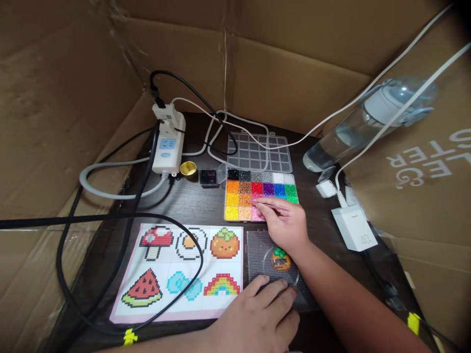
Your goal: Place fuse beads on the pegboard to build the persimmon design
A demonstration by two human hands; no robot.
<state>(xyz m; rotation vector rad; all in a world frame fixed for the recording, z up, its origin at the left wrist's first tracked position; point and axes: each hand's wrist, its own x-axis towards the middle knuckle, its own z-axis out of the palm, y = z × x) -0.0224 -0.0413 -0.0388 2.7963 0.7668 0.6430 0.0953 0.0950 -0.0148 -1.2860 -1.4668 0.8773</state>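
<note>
My right hand (289,223) pinches a pair of thin pink tweezers (274,205), whose tip is over the lower middle compartments of a bead box (224,211). Small beads sorted by colour fill the box. Below it lies a clear pegboard (255,247) bearing a partly formed orange persimmon of beads (281,261) with a green top. My left hand (263,309) rests with fingers spread on the pegboard's near edge, holding nothing. Left of the board is a pattern sheet (169,306) showing a mushroom, egg, persimmon, watermelon, bow and rainbow.
Behind the box lies its clear divided lid (257,153). A power strip (169,147), a gold cup (188,168) and a small dark box (209,177) stand left. Black cables cross the sheet. A water bottle (342,135) and white charger (353,228) are right. Cardboard walls surround the table.
</note>
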